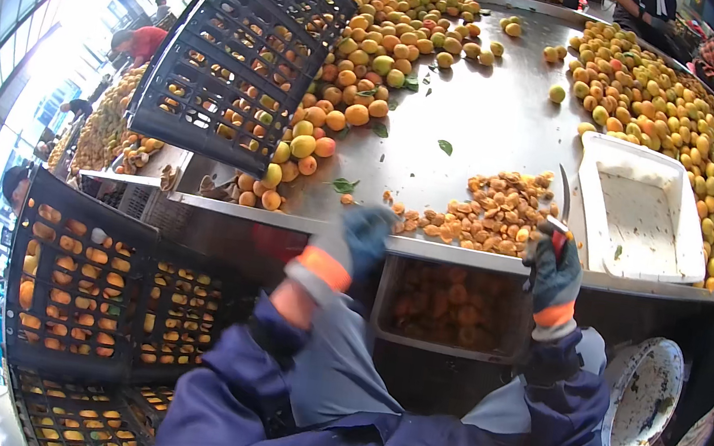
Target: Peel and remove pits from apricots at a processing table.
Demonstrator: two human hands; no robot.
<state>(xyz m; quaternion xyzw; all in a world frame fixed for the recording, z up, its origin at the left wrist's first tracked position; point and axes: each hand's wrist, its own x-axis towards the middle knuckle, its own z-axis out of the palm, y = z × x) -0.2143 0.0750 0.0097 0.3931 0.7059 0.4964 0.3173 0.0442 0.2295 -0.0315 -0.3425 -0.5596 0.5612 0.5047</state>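
My right hand (pixel 556 276), in a grey and blue work glove with an orange cuff band, is closed on the red handle of a curved knife (pixel 564 203), whose blade points away from me. My left hand (pixel 361 240), gloved alike, is motion-blurred over the front edge of the metal table (pixel 303 221); whether it holds anything cannot be told. Between the hands lies a heap of apricot stones or pitted pieces (pixel 500 211) on the table. Whole apricots (pixel 357 115) spread along the table's left side.
A black plastic crate (pixel 207 125) of apricots tilts onto the table's left; stacked crates (pixel 136 329) stand below. A white tub (pixel 691 250) and another apricot pile (pixel 655 113) are at right. Beneath are a bin (pixel 448 351) and a dirty white bucket (pixel 645 396). Other people work around.
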